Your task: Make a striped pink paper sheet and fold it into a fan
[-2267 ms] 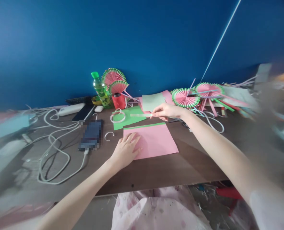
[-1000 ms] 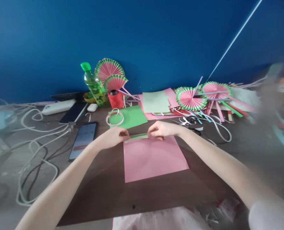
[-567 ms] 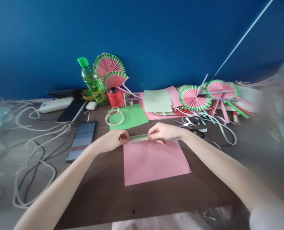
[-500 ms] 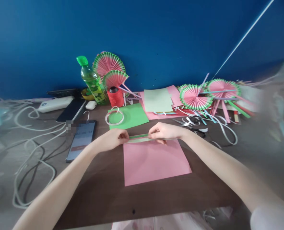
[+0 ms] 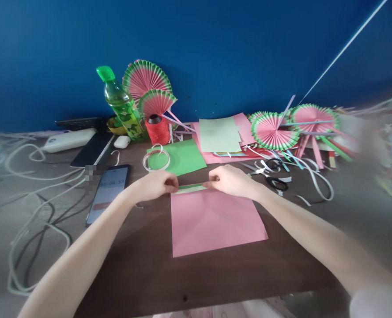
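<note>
A pink sheet of paper (image 5: 217, 223) lies on the dark table, its far edge folded into a narrow band with green and pale stripes (image 5: 191, 188). At the left end of that band, my left hand (image 5: 161, 183) is closed, pinching the paper between thumb and fingers. My right hand (image 5: 229, 180) pinches the same band farther right, its fingers curled and partly hiding the fold. Between the two hands a short stretch of the band shows. Just beyond them lies a green sheet (image 5: 186, 159) with a ring of pale tape or cord (image 5: 156, 160) on it.
Pink-and-green pleated paper fans (image 5: 275, 131) lie at the back right, near scissors (image 5: 277, 181) and paper scraps. A green bottle (image 5: 125, 106) and a red spool (image 5: 158, 130) stand at the back left. A phone (image 5: 108, 194) and looping white cables (image 5: 13, 265) occupy the left side.
My right hand's fingers, partly stretched over the pink sheet before, are now curled in at the fold. Both hands remain on the band. The camera view has shifted slightly.
</note>
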### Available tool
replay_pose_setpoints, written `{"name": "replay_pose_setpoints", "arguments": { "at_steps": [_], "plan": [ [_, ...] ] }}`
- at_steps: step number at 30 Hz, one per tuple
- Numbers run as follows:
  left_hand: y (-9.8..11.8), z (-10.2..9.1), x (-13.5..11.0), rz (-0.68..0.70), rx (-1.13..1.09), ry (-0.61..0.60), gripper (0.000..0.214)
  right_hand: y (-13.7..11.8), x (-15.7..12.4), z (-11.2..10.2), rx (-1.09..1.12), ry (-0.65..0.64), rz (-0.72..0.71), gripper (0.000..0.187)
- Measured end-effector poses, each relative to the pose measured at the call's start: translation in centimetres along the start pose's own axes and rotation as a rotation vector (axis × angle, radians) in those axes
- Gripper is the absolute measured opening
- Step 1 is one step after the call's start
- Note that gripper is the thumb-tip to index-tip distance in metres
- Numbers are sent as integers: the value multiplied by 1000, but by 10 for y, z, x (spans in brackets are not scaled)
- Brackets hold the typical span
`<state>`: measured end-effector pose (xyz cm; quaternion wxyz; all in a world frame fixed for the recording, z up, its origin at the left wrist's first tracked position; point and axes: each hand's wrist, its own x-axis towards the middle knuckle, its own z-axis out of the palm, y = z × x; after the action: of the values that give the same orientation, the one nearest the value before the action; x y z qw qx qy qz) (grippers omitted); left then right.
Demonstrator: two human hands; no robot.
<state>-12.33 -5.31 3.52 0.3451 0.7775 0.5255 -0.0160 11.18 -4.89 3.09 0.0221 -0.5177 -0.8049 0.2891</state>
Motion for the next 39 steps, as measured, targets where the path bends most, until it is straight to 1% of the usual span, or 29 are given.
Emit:
{"name": "replay_pose_setpoints", "arguments": {
  "at_steps": [3,5,11,17,23,27,30,35,39],
  "plan": [
    [2,-1,3,-47,31,58,14,3,6,7,-21,9,12,33],
    [2,0,5,-72,40,68,13,5,9,12,-36,4,19,34],
    [-3,1,9,-100,59,35,11,6,8,15,-75,-8,31,39],
    [-7,1,12,-159,21,-35,17,6,10,14,-85,-7,53,38],
    [-1,0,11,-179,49,-43,19,5,8,14,-112,27,43,32],
    [3,-1,11,-183,49,-56,20,4,7,14,-121,35,44,32],
    [2,-1,11,-193,42,-69,21,5,7,13,-114,32,41,32],
    [0,0,12,-171,49,-42,19,4,7,13,-109,33,50,31],
    [0,0,12,-174,46,-49,19,3,7,12,-103,39,54,31]
  ]
}}
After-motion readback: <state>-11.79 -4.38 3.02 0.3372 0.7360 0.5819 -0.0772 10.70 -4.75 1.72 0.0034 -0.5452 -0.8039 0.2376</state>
